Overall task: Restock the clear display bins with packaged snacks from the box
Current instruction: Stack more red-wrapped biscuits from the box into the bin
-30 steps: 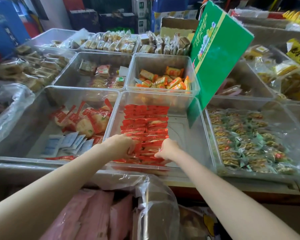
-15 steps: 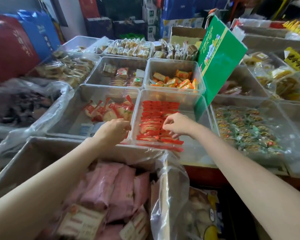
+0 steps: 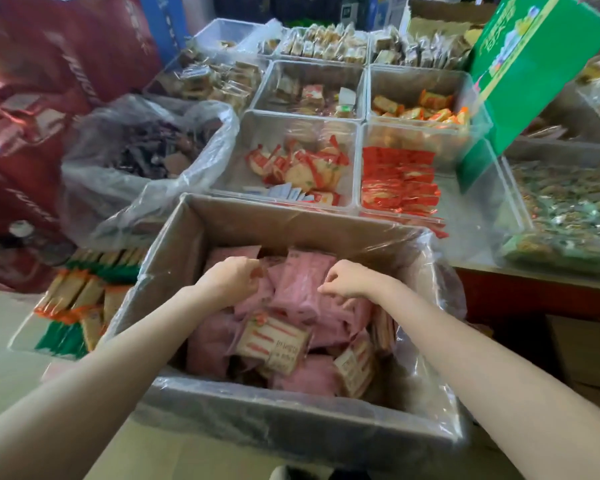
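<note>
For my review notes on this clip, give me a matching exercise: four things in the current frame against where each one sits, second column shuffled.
Things:
1. pink packets
2. red packets
3. orange packets
4. green board

Places:
A. bin behind the red-packet bin
B. propped at the bins' right, tilted
C. bin just beyond the box's far right corner
D. inside the lined box, under both hands

Pairs: 1-D, 2-C, 3-A, 4-B
</note>
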{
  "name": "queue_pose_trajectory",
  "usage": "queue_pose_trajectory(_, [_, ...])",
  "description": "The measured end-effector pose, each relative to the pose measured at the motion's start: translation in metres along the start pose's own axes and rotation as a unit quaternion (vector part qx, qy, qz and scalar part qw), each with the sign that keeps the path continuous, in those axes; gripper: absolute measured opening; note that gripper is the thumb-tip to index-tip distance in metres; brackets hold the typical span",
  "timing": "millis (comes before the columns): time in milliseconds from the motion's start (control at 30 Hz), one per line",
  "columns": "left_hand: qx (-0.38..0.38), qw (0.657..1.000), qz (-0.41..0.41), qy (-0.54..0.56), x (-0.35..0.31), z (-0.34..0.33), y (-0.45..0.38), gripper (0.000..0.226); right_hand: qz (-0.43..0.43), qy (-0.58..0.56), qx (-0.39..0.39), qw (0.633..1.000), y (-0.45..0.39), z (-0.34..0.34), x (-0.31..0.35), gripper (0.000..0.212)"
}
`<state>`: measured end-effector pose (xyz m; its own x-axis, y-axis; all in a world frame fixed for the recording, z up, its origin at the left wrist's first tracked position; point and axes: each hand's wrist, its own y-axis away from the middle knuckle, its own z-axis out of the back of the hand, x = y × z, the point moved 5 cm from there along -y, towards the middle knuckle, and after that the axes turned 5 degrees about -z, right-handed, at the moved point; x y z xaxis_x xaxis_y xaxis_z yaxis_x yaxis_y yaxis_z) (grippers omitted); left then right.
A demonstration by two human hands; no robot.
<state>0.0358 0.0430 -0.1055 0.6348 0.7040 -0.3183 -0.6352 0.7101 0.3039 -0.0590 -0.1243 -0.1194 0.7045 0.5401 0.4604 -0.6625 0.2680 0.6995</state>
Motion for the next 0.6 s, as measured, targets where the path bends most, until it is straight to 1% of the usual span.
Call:
queue_pose_trajectory(100, [0.024, 0.999, 0.028, 0.014, 0.016, -0.021, 0.002, 0.034, -0.04, -0.132, -0.045, 0.989, -0.011, -0.023, -0.003, 0.029])
queue_pose_trajectory(133, [0.026, 0.999, 0.037, 0.025, 0.019, -0.028, 0.001, 0.036, -0.054, -0.155, -0.061, 0.985, -0.016, -0.028, -0.004, 0.033])
queue_pose_trajectory(167, [0.03, 0.998, 0.047, 0.035, 0.021, -0.035, -0.001, 0.039, -0.066, -0.16, -0.075, 0.982, -0.02, -0.033, -0.004, 0.044])
queue_pose_trajectory(233, [0.051, 0.996, 0.064, 0.045, 0.024, -0.052, -0.006, 0.042, -0.096, -0.156, -0.098, 0.978, -0.034, -0.045, -0.005, 0.08])
queue_pose_trajectory(267, [0.066, 0.995, 0.065, 0.044, 0.024, -0.059, -0.009, 0.043, -0.104, -0.145, -0.105, 0.978, -0.042, -0.051, -0.004, 0.09])
queue_pose_trajectory(300, [0.078, 0.994, 0.06, 0.042, 0.022, -0.066, -0.012, 0.043, -0.103, -0.123, -0.115, 0.98, -0.047, -0.056, -0.003, 0.096])
queue_pose_trajectory(367, [0.092, 0.994, 0.042, 0.032, 0.017, -0.073, -0.015, 0.042, -0.092, -0.086, -0.129, 0.984, -0.05, -0.057, -0.004, 0.095])
queue_pose_trajectory(433, [0.117, 0.993, 0.028, 0.006, 0.015, -0.077, -0.016, 0.049, -0.081, -0.108, -0.116, 0.984, -0.045, -0.047, -0.01, 0.085])
queue_pose_trajectory(500, [0.154, 0.987, 0.035, -0.026, 0.02, -0.079, -0.015, 0.066, -0.075, -0.199, -0.101, 0.972, -0.036, -0.026, -0.024, 0.084])
queue_pose_trajectory(533, [0.18, 0.982, 0.044, -0.036, 0.024, -0.081, -0.014, 0.074, -0.076, -0.261, -0.103, 0.957, -0.033, -0.014, -0.033, 0.083])
queue_pose_trajectory(567, [0.209, 0.976, 0.049, -0.043, 0.025, -0.085, -0.012, 0.081, -0.076, -0.319, -0.115, 0.938, -0.03, -0.003, -0.042, 0.075])
queue_pose_trajectory(600, [0.235, 0.969, 0.05, -0.052, 0.024, -0.089, -0.011, 0.085, -0.081, -0.352, -0.131, 0.923, -0.029, 0.005, -0.051, 0.062])
